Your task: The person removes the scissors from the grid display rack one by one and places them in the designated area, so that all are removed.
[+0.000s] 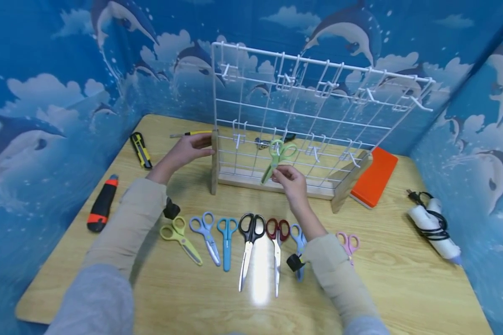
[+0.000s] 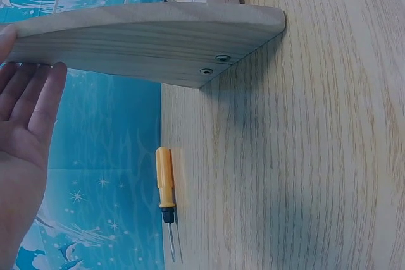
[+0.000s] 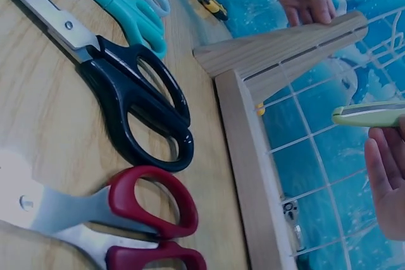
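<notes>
My right hand (image 1: 293, 184) pinches light green scissors (image 1: 272, 164) near the blade end, with the handle loops uppermost. The scissors are held in front of the white wire rack (image 1: 297, 57), near its lower row of hooks. In the right wrist view the tip of the green scissors (image 3: 354, 116) shows above the fingers. At the rack's left end, my left hand (image 1: 188, 150) touches the wooden side panel (image 1: 214, 163) with mostly straight fingers. The left wrist view shows those fingertips at the panel's edge and the thumb beside it.
Several scissors, including a black pair (image 1: 247, 242) and a dark red pair (image 1: 276, 246), lie in a row before the rack. Two utility knives (image 1: 140, 150) (image 1: 102, 203) lie left. A yellow screwdriver (image 2: 164, 178) lies behind. Right are an orange box (image 1: 375, 177) and a white corded tool (image 1: 433, 230).
</notes>
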Demonstrator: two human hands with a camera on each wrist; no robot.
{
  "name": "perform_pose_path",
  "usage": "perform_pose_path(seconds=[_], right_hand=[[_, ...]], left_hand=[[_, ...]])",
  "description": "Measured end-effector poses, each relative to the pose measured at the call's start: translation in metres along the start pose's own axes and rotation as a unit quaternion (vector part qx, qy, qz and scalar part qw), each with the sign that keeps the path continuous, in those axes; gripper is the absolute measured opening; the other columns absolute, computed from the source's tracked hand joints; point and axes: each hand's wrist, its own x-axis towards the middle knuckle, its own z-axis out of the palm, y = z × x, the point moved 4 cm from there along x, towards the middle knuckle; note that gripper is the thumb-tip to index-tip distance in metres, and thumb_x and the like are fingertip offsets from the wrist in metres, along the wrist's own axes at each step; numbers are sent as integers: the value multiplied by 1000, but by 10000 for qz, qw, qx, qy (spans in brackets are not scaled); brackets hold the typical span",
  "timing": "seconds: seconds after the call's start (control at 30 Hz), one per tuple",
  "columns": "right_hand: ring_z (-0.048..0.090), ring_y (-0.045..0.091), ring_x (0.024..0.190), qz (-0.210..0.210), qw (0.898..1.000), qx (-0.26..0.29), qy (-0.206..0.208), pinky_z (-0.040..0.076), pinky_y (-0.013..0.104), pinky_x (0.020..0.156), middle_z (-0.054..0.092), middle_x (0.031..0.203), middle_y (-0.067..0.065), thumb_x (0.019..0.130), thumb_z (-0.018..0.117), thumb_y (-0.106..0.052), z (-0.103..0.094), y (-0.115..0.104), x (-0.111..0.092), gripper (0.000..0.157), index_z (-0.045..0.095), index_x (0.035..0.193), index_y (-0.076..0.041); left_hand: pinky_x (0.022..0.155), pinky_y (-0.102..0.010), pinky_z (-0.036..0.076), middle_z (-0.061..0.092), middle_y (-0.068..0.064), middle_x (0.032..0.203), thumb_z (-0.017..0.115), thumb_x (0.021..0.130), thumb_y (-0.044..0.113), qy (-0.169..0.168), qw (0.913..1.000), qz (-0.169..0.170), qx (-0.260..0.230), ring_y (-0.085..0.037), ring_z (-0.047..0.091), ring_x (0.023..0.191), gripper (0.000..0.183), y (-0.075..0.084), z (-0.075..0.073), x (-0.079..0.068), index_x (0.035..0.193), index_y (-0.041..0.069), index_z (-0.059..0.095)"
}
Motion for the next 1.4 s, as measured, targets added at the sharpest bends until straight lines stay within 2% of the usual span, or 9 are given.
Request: perform_pose_path(seconds=[0.23, 0.37, 0.43, 0.6, 0.67, 0.83, 1.1, 1.27, 1.4], right_hand=[[59, 22, 71, -403, 9971, -625, -134, 52, 29, 65, 62, 82, 8, 73, 66, -28, -10, -12, -16, 27, 62, 92, -10], [60, 17, 70, -650, 9952, -661, -319, 51, 23, 64, 63, 81, 6, 76, 64, -20, -21, -37, -35, 21, 63, 92, -7], [59, 17, 71, -509, 9966, -483, -423, 51, 24, 66, 63, 82, 8, 77, 63, -14, -24, -63, -52, 20, 62, 93, -3], [59, 18, 71, -586, 9971, -214, -446, 51, 26, 69, 62, 83, 11, 77, 61, -6, -60, -68, -74, 18, 61, 93, 1], [59, 18, 72, -645, 9966, -410, -305, 51, 24, 68, 62, 83, 10, 77, 62, -8, -87, -47, -77, 19, 61, 94, -1], [58, 22, 70, -130, 9962, -831, 228, 50, 23, 66, 61, 82, 13, 76, 63, -11, -151, -26, -99, 25, 59, 97, 1], [58, 16, 67, 739, 9864, -1187, 868, 51, 23, 62, 62, 78, 7, 76, 64, -16, -231, -32, -146, 30, 58, 98, 5], [60, 10, 67, 1753, 9632, -1802, 952, 51, 20, 62, 62, 77, -2, 76, 63, -29, -265, -35, -169, 41, 57, 101, 2], [60, 8, 67, 2577, 9308, -2446, 863, 51, 20, 62, 60, 75, -11, 74, 60, -41, -280, -38, -182, 49, 56, 103, -2]], left_hand=[[93, -32, 38, 39, -8, 130, 65, 71, 33, -11, 10000, -39, -50, -18, 37, 118, 67, 0, 0, 0, 129, 12, 37], [93, -31, 38, 39, -7, 130, 65, 72, 32, -7, 10000, -22, -72, -18, 37, 117, 66, 0, 0, 0, 128, 13, 38], [93, -31, 38, 39, -7, 129, 65, 72, 32, -7, 10000, -27, -95, -17, 37, 117, 66, 0, 0, 0, 128, 13, 38], [93, -33, 38, 39, -8, 130, 65, 73, 31, -18, 10000, -17, -72, -19, 37, 118, 65, -1, 0, 1, 129, 12, 37], [93, -33, 38, 38, -8, 130, 65, 73, 30, -21, 10000, -9, -59, -19, 37, 118, 65, -1, 0, 1, 129, 12, 37], [93, -33, 38, 38, -9, 130, 65, 73, 29, -29, 10000, -4, -86, -19, 36, 118, 65, 0, 0, 1, 129, 11, 37], [93, -32, 38, 38, -8, 130, 66, 71, 32, -30, 9999, -89, -49, -18, 37, 118, 68, -1, 0, 0, 129, 11, 37], [94, -32, 38, 38, -9, 130, 66, 71, 32, -40, 10000, -37, -18, -19, 36, 118, 68, -1, 0, 2, 129, 11, 37], [94, -33, 37, 38, -9, 130, 66, 71, 32, -60, 10000, -26, -10, -19, 36, 119, 68, -2, 1, 4, 129, 12, 37]])
